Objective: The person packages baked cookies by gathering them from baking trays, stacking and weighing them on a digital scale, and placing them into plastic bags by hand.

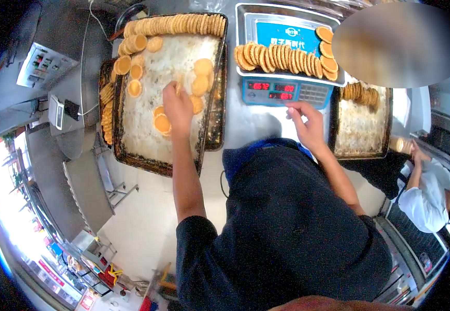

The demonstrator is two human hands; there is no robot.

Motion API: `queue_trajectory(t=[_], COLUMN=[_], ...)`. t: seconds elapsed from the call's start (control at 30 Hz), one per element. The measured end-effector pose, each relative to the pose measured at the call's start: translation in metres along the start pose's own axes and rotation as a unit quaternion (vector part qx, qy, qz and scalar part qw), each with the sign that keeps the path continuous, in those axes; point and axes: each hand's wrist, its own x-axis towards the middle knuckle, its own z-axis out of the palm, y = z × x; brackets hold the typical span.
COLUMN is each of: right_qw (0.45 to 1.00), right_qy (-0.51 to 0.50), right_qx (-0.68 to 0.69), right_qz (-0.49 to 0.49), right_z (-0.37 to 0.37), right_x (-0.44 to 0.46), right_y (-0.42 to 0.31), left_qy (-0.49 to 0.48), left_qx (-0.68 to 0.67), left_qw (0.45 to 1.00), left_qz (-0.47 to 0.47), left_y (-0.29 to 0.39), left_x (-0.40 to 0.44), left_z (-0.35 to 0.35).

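My left hand (178, 109) is over a worn baking tray (150, 111), its fingers pinched on a round golden cookie seen edge-on. Loose cookies (161, 123) lie on the tray near my wrist, and more sit to the right of my fingers. A long row of cookies (178, 24) stands on edge along the tray's far side. My right hand (308, 124) hovers just below the digital scale (287, 92), thumb and forefinger apart, holding nothing. On the scale's metal pan (245, 26), a row of cookies (282, 58) stands on edge, with several more curving up the right side.
Another tray (359, 129) at the right carries a short row of cookies (359, 94). A further tray under the left one holds stacked cookies (107, 111). A person in a light shirt (427, 192) works at the far right. A blurred patch covers the top right.
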Motion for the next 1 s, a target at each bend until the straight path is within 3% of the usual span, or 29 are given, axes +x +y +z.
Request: queue_trajectory(t=[0.1,0.17,0.4,0.47,0.6,0.67,0.9,0.97,1.0], right_qw=[1.0,1.0,1.0,1.0,1.0,1.0,0.999,0.997,0.997], right_qy=[0.005,0.003,0.004,0.006,0.008,0.012,-0.026,-0.046,-0.067], right_qx=[-0.005,-0.003,-0.005,0.002,0.012,0.015,0.022,-0.016,-0.003], right_qz=[-0.011,0.008,0.001,0.002,0.003,0.004,0.007,-0.053,-0.046], right_z=[-0.001,-0.001,-0.002,0.0,-0.001,0.0,0.001,0.003,0.004], right_x=[0.003,0.001,0.001,0.001,0.001,0.001,0.0,0.001,0.002], right_y=[0.0,0.001,0.004,0.005,0.006,0.012,0.007,0.005,0.002], left_qy=[-0.011,0.006,0.017,0.026,0.054,-0.024,0.022,-0.018,-0.062], left_qx=[-0.024,-0.066,0.009,0.106,0.105,-0.026,-0.143,-0.187,-0.332], left_qw=[0.999,0.993,0.997,0.994,0.993,0.985,0.986,0.965,0.917], left_qz=[-0.03,-0.1,-0.07,-0.03,0.003,-0.171,-0.087,-0.182,-0.215], left_y=[0.012,0.018,0.02,0.012,-0.004,0.003,0.02,0.041,0.059], left_x=[0.0,-0.003,-0.002,-0.001,0.003,0.005,-0.013,-0.024,-0.032], left_z=[-0.001,0.001,-0.007,-0.002,0.005,-0.002,-0.022,-0.03,-0.03])
